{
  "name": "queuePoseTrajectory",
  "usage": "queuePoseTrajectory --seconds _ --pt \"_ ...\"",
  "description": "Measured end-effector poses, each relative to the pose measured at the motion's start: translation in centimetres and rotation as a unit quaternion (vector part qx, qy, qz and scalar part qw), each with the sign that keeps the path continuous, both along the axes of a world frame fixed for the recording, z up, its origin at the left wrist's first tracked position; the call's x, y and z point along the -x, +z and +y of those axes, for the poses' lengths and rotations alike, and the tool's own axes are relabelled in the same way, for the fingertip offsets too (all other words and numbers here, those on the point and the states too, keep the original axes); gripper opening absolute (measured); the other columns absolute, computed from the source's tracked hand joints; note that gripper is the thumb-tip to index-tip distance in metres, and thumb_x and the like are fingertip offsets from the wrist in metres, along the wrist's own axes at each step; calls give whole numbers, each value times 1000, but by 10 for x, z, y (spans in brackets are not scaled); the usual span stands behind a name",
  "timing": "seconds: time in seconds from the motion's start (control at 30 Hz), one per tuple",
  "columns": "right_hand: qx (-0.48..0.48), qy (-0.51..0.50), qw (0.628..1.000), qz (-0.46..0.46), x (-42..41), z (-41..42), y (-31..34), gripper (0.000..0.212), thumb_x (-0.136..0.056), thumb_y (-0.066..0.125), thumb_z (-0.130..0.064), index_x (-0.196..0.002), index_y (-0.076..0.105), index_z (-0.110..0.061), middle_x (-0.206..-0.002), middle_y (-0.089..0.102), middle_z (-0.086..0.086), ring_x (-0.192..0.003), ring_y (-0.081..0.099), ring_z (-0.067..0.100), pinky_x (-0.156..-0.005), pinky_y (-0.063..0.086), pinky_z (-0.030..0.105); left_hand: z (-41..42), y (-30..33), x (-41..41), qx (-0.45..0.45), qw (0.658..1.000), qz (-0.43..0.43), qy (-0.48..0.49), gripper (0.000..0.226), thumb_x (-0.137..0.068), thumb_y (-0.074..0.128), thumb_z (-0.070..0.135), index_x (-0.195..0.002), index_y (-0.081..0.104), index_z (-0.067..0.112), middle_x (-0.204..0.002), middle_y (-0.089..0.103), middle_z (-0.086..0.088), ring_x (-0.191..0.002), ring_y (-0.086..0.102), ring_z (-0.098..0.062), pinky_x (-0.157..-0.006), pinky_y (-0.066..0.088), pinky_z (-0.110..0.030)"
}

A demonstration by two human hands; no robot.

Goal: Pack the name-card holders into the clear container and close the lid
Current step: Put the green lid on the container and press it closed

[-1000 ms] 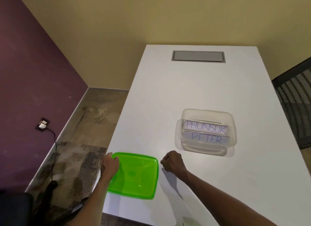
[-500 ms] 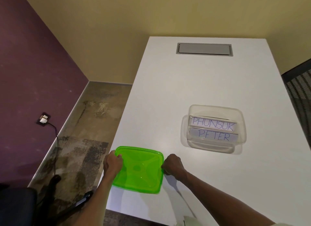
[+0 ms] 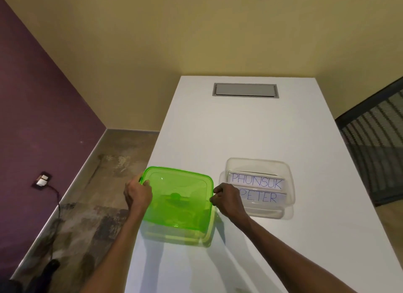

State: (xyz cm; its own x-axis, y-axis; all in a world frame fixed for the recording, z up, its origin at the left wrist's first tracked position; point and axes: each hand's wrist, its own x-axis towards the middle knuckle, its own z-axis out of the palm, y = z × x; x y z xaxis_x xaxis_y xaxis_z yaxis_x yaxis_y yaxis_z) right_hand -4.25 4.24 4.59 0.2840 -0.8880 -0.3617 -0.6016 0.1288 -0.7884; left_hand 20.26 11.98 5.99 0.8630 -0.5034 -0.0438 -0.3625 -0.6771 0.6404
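Observation:
A translucent green lid point(image 3: 177, 202) hangs just above the white table, casting a green shadow below it. My left hand point(image 3: 137, 193) grips its left edge and my right hand point(image 3: 226, 200) grips its right edge. To the right stands the clear container point(image 3: 283, 168), uncovered. Inside it lie two name-card holders, one reading PHUNSUK point(image 3: 256, 181) and one reading PETER point(image 3: 260, 197) in front of it. My right hand partly covers the container's near left corner.
The white table point(image 3: 250, 129) has a grey cable hatch point(image 3: 245, 90) near its far end. A dark mesh chair point(image 3: 377, 144) stands at the right edge. The table's left edge drops to the floor, where a wall socket with a cable point(image 3: 42, 180) sits.
Both hands have closed on the lid's sides and lifted it off the table, carrying it a little to the right, closer to the container. The camera view has tilted up.

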Motion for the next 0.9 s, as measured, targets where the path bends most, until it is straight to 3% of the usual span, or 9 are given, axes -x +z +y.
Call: queuePoseTrajectory --seconds 0.13,0.23,0.3,0.43,0.53,0.63,0.77,0.83,0.9 --pt "40 -48 997 -37 27 -26 21 18 -70 66 -1 -83 67 -13 -75 72 7 -73 68 21 -67 53 28 -28 29 19 75 997 18 -21 36 -85 66 6 -120 64 4 -116 67 -20 -105 61 -36 -93 48 -41" --pt "68 -83 993 -49 52 -47 34 19 -68 65 -3 -76 68 -20 -58 66 -7 -61 63 9 -57 44 18 -46 43 33 125 988 72 -57 32 -84 69 7 -115 67 8 -108 70 -15 -100 64 -32 -88 51 -39" --pt "80 -108 990 -52 70 -61 42 19 -66 68 -5 -72 68 -23 -58 66 -8 -60 64 8 -55 44 16 -57 53 43 142 980 113 -83 27 -84 70 9 -111 69 10 -102 71 -12 -94 65 -29 -86 53 -40" --pt "84 -145 982 -82 105 -82 54 21 -66 73 -5 -71 68 -25 -61 69 -4 -58 65 10 -61 51 21 -73 72 70 162 969 138 -126 17 -83 73 17 -100 72 17 -82 70 1 -74 61 -14 -70 46 -29" --pt "70 -154 980 -108 127 -93 62 18 -69 76 -4 -74 71 -20 -66 70 -1 -59 65 12 -63 54 27 -84 90 94 190 966 111 -138 14 -81 75 21 -94 73 23 -80 71 8 -77 64 -9 -68 46 -23" --pt "26 -150 976 -158 146 -100 63 16 -72 73 2 -81 73 -11 -74 73 8 -66 67 19 -69 57 35 -92 109 117 225 962 56 -143 14 -81 74 20 -93 73 26 -77 68 13 -75 61 4 -64 43 -18" --pt "-85 -231 933 -262 165 -105 58 14 -80 62 9 -92 69 7 -79 70 20 -65 67 24 -72 61 32 -98 124 140 265 949 43 -164 17 -82 71 16 -98 75 23 -82 72 6 -75 62 -7 -65 44 -21" --pt "-165 -278 899 -295 173 -107 54 16 -88 61 0 -96 63 13 -78 67 23 -59 66 25 -61 61 29 -98 128 147 273 947 42 -162 18 -83 70 19 -100 75 24 -82 72 7 -74 62 -13 -64 44 -21" --pt "-273 -282 857 -335 179 -106 52 34 -95 59 -20 -100 55 14 -89 67 31 -66 68 32 -53 61 31 -97 130 152 278 945 49 -165 19 -83 71 21 -101 75 26 -85 72 8 -72 61 -16 -64 45 -21"
